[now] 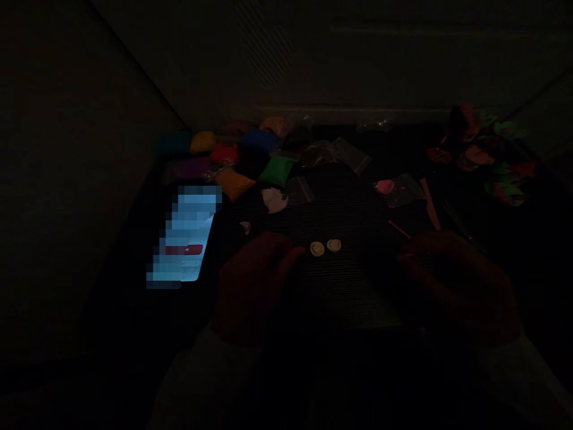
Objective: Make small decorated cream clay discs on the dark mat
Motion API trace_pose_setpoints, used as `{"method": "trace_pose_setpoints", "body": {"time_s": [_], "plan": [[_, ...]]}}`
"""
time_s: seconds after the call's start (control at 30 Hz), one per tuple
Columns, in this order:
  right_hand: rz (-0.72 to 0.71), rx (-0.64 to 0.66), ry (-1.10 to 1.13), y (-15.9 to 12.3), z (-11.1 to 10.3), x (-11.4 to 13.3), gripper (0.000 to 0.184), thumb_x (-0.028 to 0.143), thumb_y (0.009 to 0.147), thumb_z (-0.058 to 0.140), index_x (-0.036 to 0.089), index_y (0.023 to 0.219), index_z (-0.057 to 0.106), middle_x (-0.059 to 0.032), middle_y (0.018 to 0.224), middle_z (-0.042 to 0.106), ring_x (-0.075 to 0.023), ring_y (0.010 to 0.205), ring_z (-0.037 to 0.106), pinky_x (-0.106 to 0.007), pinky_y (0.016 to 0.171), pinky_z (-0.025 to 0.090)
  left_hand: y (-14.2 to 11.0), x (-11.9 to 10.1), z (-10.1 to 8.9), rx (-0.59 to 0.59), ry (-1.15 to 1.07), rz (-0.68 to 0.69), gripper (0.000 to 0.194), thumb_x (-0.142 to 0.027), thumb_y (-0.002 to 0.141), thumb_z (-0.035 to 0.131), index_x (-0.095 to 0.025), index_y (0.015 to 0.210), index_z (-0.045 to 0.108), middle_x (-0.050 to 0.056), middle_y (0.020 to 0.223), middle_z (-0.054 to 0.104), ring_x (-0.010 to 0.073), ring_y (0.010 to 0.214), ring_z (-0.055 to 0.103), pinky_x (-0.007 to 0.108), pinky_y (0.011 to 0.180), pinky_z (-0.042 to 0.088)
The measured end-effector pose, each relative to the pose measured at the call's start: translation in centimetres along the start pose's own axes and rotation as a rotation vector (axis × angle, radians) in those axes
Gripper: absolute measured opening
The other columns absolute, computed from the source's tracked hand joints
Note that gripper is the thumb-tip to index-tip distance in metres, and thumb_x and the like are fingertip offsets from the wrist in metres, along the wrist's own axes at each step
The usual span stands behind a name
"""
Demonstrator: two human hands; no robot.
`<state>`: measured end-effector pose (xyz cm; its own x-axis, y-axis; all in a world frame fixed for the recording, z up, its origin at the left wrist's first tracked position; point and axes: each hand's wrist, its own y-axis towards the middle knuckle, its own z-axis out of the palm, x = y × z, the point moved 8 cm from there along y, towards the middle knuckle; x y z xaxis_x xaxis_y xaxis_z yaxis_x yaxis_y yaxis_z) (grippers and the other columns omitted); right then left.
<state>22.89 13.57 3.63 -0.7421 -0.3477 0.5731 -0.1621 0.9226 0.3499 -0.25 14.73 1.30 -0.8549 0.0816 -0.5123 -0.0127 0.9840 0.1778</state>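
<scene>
The scene is very dark. Two small pale spiral discs (pixel 324 246), like rolled clay, lie side by side on the dark ribbed tabletop (pixel 344 292). Just left of them is my left hand (pixel 250 286), its fingers curled and closed, the tips near the left disc; whatever they hold, if anything, is lost in shadow. To the right, my right hand (pixel 461 286) is closed around a thin pinkish-orange stick (pixel 398 229), whose end points up and left, away from the discs. A small white scrap (pixel 245 227) rests above my left hand.
A lit phone (pixel 197 239) lies at left. Several coloured clay packets, among them an orange packet (pixel 233 183) and a green packet (pixel 276 171), line the back left. A pink lump (pixel 384 187), a flat pink strip (pixel 430 204) and a multicoloured pile (pixel 487 155) are at right.
</scene>
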Motion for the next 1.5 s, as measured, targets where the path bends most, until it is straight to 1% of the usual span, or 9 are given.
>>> {"method": "trace_pose_setpoints", "body": {"time_s": [0.13,0.2,0.43,0.53,0.67,0.87,1.17,1.4,1.5], "plan": [[0.063,0.055,-0.002,0.4,0.5,-1.0,0.013,0.027,0.076,0.06,0.025,0.089,0.059,0.0018,0.086,0.062,-0.0124,0.077,0.06,-0.025,0.071,0.05,-0.1,-0.4,0.7,0.078,-0.014,0.051,0.015,-0.027,0.079,0.055,-0.023,0.093,0.057,-0.002,0.087,0.066,0.0124,0.073,0.061,0.024,0.066,0.049],[0.099,0.044,-0.001,0.4,0.6,-1.7,0.016,0.028,0.077,0.059,0.026,0.092,0.059,0.0023,0.089,0.063,-0.0123,0.079,0.061,-0.024,0.072,0.051,-0.1,-0.7,0.8,0.096,-0.022,0.066,0.014,-0.023,0.081,0.052,-0.024,0.094,0.057,-0.003,0.088,0.066,0.0119,0.074,0.062,0.024,0.069,0.05],[0.221,0.033,0.03,0.2,0.7,-3.3,0.022,0.026,0.078,0.056,0.027,0.1,0.06,0.0009,0.098,0.065,-0.0141,0.085,0.063,-0.027,0.078,0.051,-0.2,-0.8,0.7,0.043,0.02,0.113,0.021,-0.025,0.082,0.052,-0.025,0.102,0.056,-0.003,0.091,0.067,0.0136,0.077,0.063,0.025,0.068,0.051],[0.202,0.05,0.05,0.2,0.8,-3.1,0.022,0.023,0.079,0.055,0.029,0.1,0.06,0.0016,0.099,0.065,-0.014,0.085,0.063,-0.026,0.077,0.052,-0.3,-1.2,1.2,0.079,0.019,0.162,0.012,-0.027,0.082,0.051,-0.027,0.092,0.058,-0.002,0.084,0.066,0.0147,0.075,0.062,0.028,0.067,0.05],[0.199,0.048,0.059,0.3,0.8,-3.0,0.021,0.025,0.078,0.056,0.028,0.099,0.06,0.0008,0.093,0.065,-0.0141,0.08,0.062,-0.027,0.073,0.052,-0.1,-2.2,0.9,0.04,0.015,0.215,0.007,-0.028,0.078,0.057,-0.024,0.084,0.058,0.0,0.081,0.064,0.018,0.08,0.058,0.033,0.07,0.048],[0.143,0.053,0.02,0.4,0.8,-3.0,0.02,0.028,0.078,0.056,0.026,0.097,0.06,-0.0015,0.092,0.065,-0.0152,0.078,0.062,-0.029,0.071,0.051,0.4,-2.7,1.3,0.047,0.014,0.177,0.007,-0.025,0.077,0.058,-0.023,0.083,0.059,0.001,0.084,0.064,0.0195,0.087,0.055,0.037,0.078,0.046],[0.143,0.05,0.045,0.2,0.9,-3.1,0.013,0.03,0.075,0.059,0.028,0.088,0.058,0.0001,0.085,0.062,-0.0163,0.075,0.06,-0.033,0.07,0.05,0.5,-2.5,1.8,0.037,-0.01,0.162,0.009,-0.024,0.075,0.06,-0.024,0.084,0.06,0.001,0.088,0.062,0.0195,0.09,0.054,0.038,0.079,0.047],[0.059,0.112,0.014,0.5,1.3,-2.5,0.024,0.028,0.081,0.052,0.03,0.104,0.057,-0.0015,0.1,0.063,-0.0172,0.088,0.061,-0.033,0.074,0.051,0.3,-2.3,1.9,0.032,-0.012,0.156,0.012,-0.025,0.074,0.061,-0.024,0.086,0.063,0.001,0.087,0.062,0.0195,0.09,0.053,0.037,0.076,0.048],[0.054,0.087,0.014,0.5,1.0,-2.5,0.029,0.024,0.08,0.054,0.03,0.108,0.057,-0.0007,0.104,0.063,-0.0163,0.09,0.061,-0.031,0.076,0.05,0.3,-2.3,2.0,0.044,-0.033,0.142,0.011,-0.024,0.074,0.061,-0.024,0.085,0.064,0.001,0.087,0.062,0.0186,0.09,0.053,0.036,0.077,0.047]]}}
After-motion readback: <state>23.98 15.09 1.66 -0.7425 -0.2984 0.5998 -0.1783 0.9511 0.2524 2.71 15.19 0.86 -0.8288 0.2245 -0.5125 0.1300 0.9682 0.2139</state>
